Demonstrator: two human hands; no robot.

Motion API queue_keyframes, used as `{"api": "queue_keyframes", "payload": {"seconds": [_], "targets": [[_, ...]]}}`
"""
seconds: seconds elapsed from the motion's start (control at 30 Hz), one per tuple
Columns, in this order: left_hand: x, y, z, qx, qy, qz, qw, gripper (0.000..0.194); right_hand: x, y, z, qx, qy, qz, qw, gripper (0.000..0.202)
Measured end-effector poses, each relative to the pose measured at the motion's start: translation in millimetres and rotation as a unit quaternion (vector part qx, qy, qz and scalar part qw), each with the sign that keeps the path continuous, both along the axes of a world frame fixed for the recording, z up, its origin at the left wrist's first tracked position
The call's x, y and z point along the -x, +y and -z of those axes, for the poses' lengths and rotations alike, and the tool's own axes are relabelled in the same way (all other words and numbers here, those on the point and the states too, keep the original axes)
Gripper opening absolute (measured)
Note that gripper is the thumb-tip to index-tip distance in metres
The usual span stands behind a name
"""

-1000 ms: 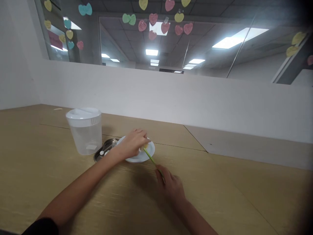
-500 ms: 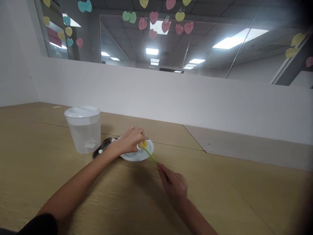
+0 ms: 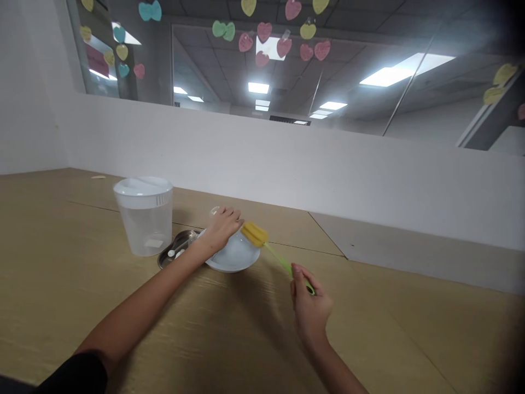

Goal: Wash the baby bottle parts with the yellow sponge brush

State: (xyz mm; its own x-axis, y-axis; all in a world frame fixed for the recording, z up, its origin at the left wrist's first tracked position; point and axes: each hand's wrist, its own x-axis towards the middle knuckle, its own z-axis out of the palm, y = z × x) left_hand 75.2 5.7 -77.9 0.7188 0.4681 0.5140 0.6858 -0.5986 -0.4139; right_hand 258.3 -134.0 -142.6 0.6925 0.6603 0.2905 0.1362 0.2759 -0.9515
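Note:
My right hand (image 3: 311,306) is closed around the green handle of a sponge bottle brush (image 3: 255,234), whose yellow foam head hangs over the right rim of a white bowl (image 3: 234,257). Above that bowl, my left hand (image 3: 225,224) has its fingers wrapped round a clear bottle (image 3: 214,210). Only a rounded transparent end of the bottle shows past the knuckles; my fingers hide most of it. Beside my left forearm, a metal tray (image 3: 164,261) holds small white and clear pieces, partly covered by the arm.
A translucent lidded bucket (image 3: 143,224) stands left of the tray. Behind it, a small flat pale piece (image 3: 98,177) lies on the wood-coloured table (image 3: 229,339). A white wall (image 3: 246,153) with a window above closes off the far side.
The brush head was at the bottle's mouth and is now out of it, drawn to the right with my right hand. My left hand has tilted the bottle up and away.

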Motion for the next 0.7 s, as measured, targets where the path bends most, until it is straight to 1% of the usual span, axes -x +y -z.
{"api": "queue_keyframes", "payload": {"seconds": [0.07,0.13,0.23,0.3,0.37,0.43,0.5,0.57,0.63,0.7], "targets": [[1,3,2.7,-0.01,0.009,-0.013,1.0,0.04,-5,5,-0.2,-0.004,0.067,0.009,0.998,0.045],[2,6,4.7,-0.014,0.014,-0.009,1.0,0.037,-11,10,1.4,-0.016,0.111,0.002,0.994,0.044],[4,7,4.5,-0.006,0.009,0.014,1.0,0.032,-18,17,5.8,-0.027,0.141,-0.021,0.989,0.039],[5,6,0.5,0.015,-0.013,0.019,1.0,0.036,-20,19,8.8,-0.003,0.163,-0.033,0.986,0.037],[9,3,-7.0,0.052,-0.064,0.019,0.996,0.044,-19,20,11.5,0.036,0.186,-0.05,0.981,0.037],[14,-2,-17.0,0.098,-0.139,0.026,0.985,0.053,-17,21,14.6,0.074,0.2,-0.07,0.975,0.04],[21,-11,-28.0,0.145,-0.213,0.044,0.965,0.061,-15,23,18.5,0.098,0.201,-0.095,0.97,0.044],[26,-22,-38.5,0.193,-0.267,0.065,0.942,0.066,-13,24,22.9,0.114,0.19,-0.122,0.968,0.048],[30,-36,-47.5,0.248,-0.283,0.097,0.921,0.069,-12,25,26.7,0.131,0.17,-0.147,0.966,0.05],[30,-52,-53.7,0.297,-0.259,0.135,0.909,0.072,-11,26,29.2,0.149,0.147,-0.162,0.964,0.05]]}}
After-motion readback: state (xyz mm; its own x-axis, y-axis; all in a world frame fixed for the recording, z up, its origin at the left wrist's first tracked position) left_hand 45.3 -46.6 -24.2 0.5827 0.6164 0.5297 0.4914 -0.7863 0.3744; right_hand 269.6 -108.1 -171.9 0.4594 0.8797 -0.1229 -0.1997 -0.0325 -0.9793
